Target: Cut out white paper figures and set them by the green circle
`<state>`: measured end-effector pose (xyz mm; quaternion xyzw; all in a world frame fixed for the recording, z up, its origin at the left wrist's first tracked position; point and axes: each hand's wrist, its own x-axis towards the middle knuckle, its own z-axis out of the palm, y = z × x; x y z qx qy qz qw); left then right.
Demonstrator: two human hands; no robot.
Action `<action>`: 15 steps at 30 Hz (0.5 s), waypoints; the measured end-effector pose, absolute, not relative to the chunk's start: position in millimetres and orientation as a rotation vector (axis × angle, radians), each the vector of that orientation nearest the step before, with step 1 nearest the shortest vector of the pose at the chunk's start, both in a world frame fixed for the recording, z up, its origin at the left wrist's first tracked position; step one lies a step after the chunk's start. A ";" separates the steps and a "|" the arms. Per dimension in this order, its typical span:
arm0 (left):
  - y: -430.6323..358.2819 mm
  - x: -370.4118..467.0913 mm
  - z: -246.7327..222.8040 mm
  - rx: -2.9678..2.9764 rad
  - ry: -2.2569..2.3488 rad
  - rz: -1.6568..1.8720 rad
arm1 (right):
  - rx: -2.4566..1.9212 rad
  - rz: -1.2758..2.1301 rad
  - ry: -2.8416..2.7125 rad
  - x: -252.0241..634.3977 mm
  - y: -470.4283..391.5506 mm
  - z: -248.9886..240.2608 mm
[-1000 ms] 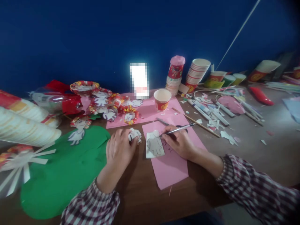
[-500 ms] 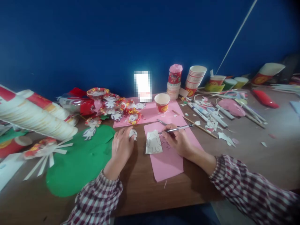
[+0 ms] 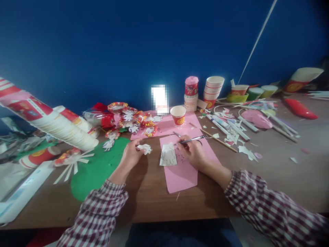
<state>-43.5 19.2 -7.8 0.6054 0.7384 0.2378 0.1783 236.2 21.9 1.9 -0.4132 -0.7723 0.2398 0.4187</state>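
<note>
My left hand point(image 3: 130, 153) pinches a small white paper cutout point(image 3: 145, 149) shaped like a figure, held just over the brown table. In my right hand point(image 3: 191, 150) is a slim pen point(image 3: 192, 139), its shaft pointing right and its tip near a white paper piece point(image 3: 169, 155). That piece carries an outline drawing of a figure and lies on the left edge of a pink sheet point(image 3: 183, 178). Some dark pen marks show on the pink sheet beside my right hand. To the left of my left hand lies a large green paper shape point(image 3: 87, 181).
A paper cup point(image 3: 178, 116) stands on another pink sheet, with stacked cups point(image 3: 214, 90) behind it. Markers point(image 3: 218, 124) and paper scraps lie to the right. Red-and-yellow paper figures point(image 3: 140, 120) pile up at back left, near a long leaning cup stack point(image 3: 59, 125).
My left hand has turned, and the white cutout in it shows more fully, lying flatter. The pen in my right hand has shifted slightly. The whole view has swung a little left.
</note>
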 end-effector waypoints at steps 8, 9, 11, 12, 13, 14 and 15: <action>27.1 -48.6 8.9 1.731 2.018 0.558 | -1.073 0.547 -1.953 235.4 25.8 -5.1; 27.6 -49.8 9.8 1.729 2.012 0.552 | -1.076 0.546 -1.954 235.4 25.9 -5.2; 27.7 -51.6 11.9 1.729 1.995 0.536 | -1.080 0.547 -1.959 235.2 25.7 -4.9; 27.3 -52.0 13.4 1.732 1.984 0.527 | -1.079 0.549 -1.960 235.2 25.5 -4.6; 26.8 -52.1 15.5 1.737 1.970 0.518 | -1.077 0.552 -1.958 235.1 25.3 -4.1; 26.1 -51.9 18.0 1.745 1.954 0.512 | -1.073 0.556 -1.956 235.1 25.1 -3.7; 25.4 -51.4 21.0 1.753 1.936 0.509 | -1.070 0.562 -1.952 235.0 24.9 -3.2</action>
